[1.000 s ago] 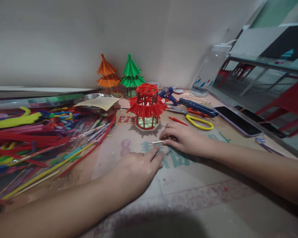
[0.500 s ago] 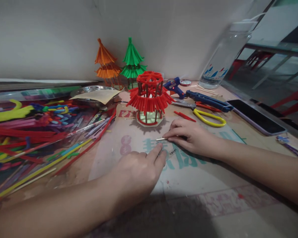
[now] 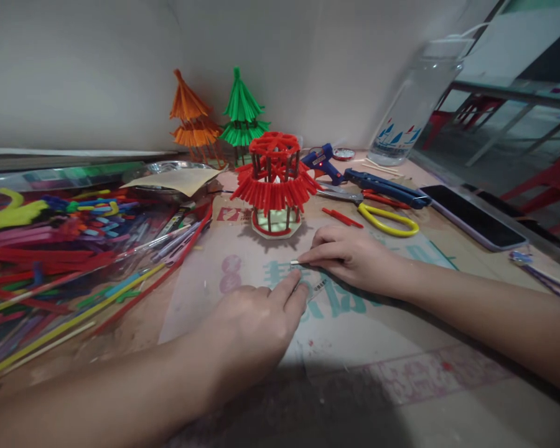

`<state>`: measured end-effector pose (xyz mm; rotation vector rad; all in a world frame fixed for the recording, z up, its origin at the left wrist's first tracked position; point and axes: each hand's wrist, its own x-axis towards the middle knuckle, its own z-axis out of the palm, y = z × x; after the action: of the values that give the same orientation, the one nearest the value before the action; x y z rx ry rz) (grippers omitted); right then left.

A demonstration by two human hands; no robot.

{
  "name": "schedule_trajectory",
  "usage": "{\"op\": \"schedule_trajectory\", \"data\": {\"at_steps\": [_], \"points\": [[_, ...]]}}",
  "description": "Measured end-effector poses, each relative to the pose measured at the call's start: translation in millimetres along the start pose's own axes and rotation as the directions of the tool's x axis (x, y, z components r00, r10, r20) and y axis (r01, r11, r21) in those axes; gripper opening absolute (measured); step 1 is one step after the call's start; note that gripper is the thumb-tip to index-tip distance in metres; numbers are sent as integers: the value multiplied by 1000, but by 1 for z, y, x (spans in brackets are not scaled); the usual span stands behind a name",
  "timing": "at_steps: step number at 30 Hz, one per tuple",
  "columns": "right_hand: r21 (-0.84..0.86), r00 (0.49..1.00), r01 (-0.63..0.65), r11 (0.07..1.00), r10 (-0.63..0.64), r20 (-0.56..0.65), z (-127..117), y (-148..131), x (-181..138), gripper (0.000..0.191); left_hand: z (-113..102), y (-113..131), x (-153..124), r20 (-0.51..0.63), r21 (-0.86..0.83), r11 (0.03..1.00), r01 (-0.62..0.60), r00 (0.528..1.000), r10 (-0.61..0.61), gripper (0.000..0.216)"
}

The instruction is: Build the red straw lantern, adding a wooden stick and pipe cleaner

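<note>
Between the fingertips of my right hand (image 3: 340, 252) is a short pale stick (image 3: 294, 262), its end poking out to the left just above the cardboard. My left hand (image 3: 261, 317) rests close by on the sheet. Its index finger stretches toward the stick's end with the thumb beside it, and I see nothing held there; the other fingers curl under. Behind both hands stands a red pipe-cleaner pavilion (image 3: 276, 186) with brown posts on a pale base. Red pipe-cleaner pieces (image 3: 342, 217) lie beyond my right hand.
Yellow-handled scissors (image 3: 387, 221), blue pliers (image 3: 387, 188), a blue glue gun (image 3: 324, 163) and a phone (image 3: 471, 214) lie to the right. A clear bottle (image 3: 406, 112) stands behind. Orange (image 3: 191, 115) and green (image 3: 242, 112) pavilions stand at the wall. Pipe cleaners (image 3: 74, 255) heap at left.
The view has shifted slightly, moving the scene a little to the left. Less of the pale stick sticks out of my right fingers. My left hand stays almost in place.
</note>
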<state>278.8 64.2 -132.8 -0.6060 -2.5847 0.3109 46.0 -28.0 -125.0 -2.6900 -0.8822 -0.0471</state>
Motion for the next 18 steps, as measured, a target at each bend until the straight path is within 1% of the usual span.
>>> {"op": "schedule_trajectory", "data": {"at_steps": [7,15,18], "points": [[-3,1000,3,1000,-3,-1,1,0,1,25,3,0,-1,-44,-8,1000,10,999,-11,40],[-10,1000,-10,1000,10,20,0,0,1,25,-1,0,1,0,-25,1000,4,1000,-4,47],[-5,1000,-2,1000,2,21,0,0,2,25,-2,0,1,10,-22,1000,3,1000,-3,46]]}}
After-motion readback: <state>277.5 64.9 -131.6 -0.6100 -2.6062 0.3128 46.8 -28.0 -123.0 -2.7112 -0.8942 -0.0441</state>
